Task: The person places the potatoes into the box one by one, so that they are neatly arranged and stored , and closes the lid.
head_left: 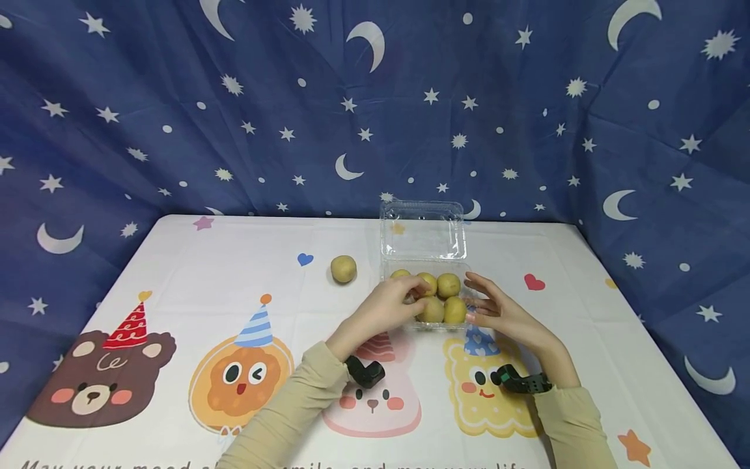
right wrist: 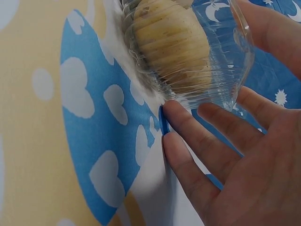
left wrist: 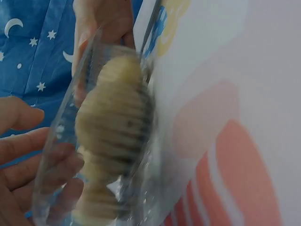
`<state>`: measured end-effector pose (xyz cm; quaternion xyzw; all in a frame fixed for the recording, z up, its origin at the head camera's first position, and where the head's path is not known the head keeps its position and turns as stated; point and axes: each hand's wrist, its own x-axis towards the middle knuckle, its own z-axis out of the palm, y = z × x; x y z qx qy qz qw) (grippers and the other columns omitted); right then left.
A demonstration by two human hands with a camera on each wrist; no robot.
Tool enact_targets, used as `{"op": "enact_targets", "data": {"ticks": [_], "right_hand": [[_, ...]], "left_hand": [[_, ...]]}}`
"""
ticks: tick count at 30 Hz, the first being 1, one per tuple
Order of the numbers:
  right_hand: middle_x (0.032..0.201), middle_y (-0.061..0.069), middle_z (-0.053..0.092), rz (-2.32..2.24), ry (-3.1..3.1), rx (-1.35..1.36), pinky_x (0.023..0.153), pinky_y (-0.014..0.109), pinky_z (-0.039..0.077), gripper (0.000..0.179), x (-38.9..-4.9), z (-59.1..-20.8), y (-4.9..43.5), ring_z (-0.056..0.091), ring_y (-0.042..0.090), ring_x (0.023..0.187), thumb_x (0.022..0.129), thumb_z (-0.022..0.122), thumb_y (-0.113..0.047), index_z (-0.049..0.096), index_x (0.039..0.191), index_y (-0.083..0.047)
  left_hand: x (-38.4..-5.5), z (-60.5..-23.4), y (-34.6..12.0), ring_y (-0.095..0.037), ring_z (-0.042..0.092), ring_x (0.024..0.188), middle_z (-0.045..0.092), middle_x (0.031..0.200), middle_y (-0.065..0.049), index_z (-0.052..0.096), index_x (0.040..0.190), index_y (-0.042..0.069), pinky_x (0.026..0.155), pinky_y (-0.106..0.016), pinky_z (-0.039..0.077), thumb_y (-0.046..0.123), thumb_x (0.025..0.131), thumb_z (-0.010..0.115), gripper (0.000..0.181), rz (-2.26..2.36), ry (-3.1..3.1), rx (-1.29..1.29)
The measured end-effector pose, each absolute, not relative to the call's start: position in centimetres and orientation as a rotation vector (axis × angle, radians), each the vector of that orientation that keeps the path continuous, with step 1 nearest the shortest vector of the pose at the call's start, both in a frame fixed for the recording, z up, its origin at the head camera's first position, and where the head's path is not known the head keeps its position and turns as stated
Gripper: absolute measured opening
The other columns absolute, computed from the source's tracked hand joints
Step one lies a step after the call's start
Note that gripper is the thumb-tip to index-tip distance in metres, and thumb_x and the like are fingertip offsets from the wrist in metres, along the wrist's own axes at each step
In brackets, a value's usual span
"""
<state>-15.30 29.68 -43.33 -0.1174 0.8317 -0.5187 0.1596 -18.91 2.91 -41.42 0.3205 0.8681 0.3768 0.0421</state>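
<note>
A clear plastic clamshell box [head_left: 441, 326] stands on the table with its lid [head_left: 423, 229] raised at the back. Several yellowish potatoes [head_left: 448, 285] lie inside it. My left hand [head_left: 391, 303] reaches over the box's left end, fingers bent loosely beside the potatoes. In the left wrist view, parts of its fingers [left wrist: 66, 160] show through the clear wall. At the right end, my right hand [head_left: 498, 311] spreads its fingers along the box; its fingertips [right wrist: 175, 110] are right at the ribbed wall. One more potato [head_left: 343, 268] sits outside, left of the box.
A white tablecloth [head_left: 252, 260] with printed cartoon figures covers the table. Behind the table's far edge hangs a blue curtain [head_left: 410, 143] with stars and moons, close behind the raised lid. Both wrists wear black straps [head_left: 530, 383].
</note>
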Motion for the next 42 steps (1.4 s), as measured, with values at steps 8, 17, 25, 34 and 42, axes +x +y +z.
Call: {"op": "enact_targets", "data": {"ticks": [8, 17, 25, 34, 42], "right_hand": [[0.158, 0.021, 0.018, -1.475, 2.388, -0.357, 0.109, 0.058, 0.033, 0.083, -15.4, -43.4, 29.7, 0.037, 0.046, 0.137, 0.09, 0.065, -0.019, 0.012, 0.155, -0.017], [0.158, 0.021, 0.018, -1.477, 2.391, -0.364, 0.109, 0.059, 0.032, 0.082, -15.3, -43.5, 29.8, 0.038, 0.046, 0.136, 0.091, 0.064, -0.018, 0.013, 0.155, -0.017], [0.158, 0.02, 0.019, -1.478, 2.387, -0.362, 0.108, 0.059, 0.032, 0.082, -15.3, -43.5, 29.8, 0.038, 0.046, 0.136, 0.091, 0.065, -0.018, 0.012, 0.155, -0.017], [0.158, 0.021, 0.018, -1.479, 2.383, -0.355, 0.109, 0.06, 0.032, 0.083, -15.4, -43.6, 29.8, 0.038, 0.046, 0.136, 0.091, 0.065, -0.018, 0.012, 0.155, -0.017], [0.158, 0.021, 0.018, -1.477, 2.387, -0.36, 0.109, 0.061, 0.031, 0.083, -15.4, -43.7, 29.8, 0.038, 0.046, 0.136, 0.091, 0.065, -0.019, 0.012, 0.155, -0.017]], "left_hand": [[-19.6, -40.6, 0.9, -0.018, 0.067, 0.097, 0.07, 0.11, -0.007, 0.066, 0.113, 0.005, 0.086, -0.033, 0.055, 0.015, 0.091, 0.06, 0.025, 1.323, 2.628, 0.934], [-21.3, -40.5, -1.6, -0.022, 0.066, 0.099, 0.07, 0.109, -0.009, 0.067, 0.112, 0.004, 0.084, -0.039, 0.055, 0.014, 0.091, 0.06, 0.024, 1.429, 2.718, 0.83], [-22.4, -39.9, -4.4, -0.023, 0.067, 0.098, 0.07, 0.108, -0.01, 0.067, 0.112, 0.005, 0.084, -0.038, 0.056, 0.015, 0.091, 0.062, 0.024, 1.488, 2.813, 0.71], [-23.5, -40.3, -7.6, -0.026, 0.065, 0.101, 0.069, 0.11, -0.012, 0.066, 0.114, 0.004, 0.085, -0.039, 0.055, 0.014, 0.09, 0.064, 0.027, 1.537, 2.862, 0.496], [-24.3, -41.9, -8.9, -0.03, 0.064, 0.106, 0.066, 0.116, -0.016, 0.062, 0.12, 0.003, 0.09, -0.041, 0.054, 0.017, 0.088, 0.065, 0.035, 1.501, 2.801, 0.406]]}}
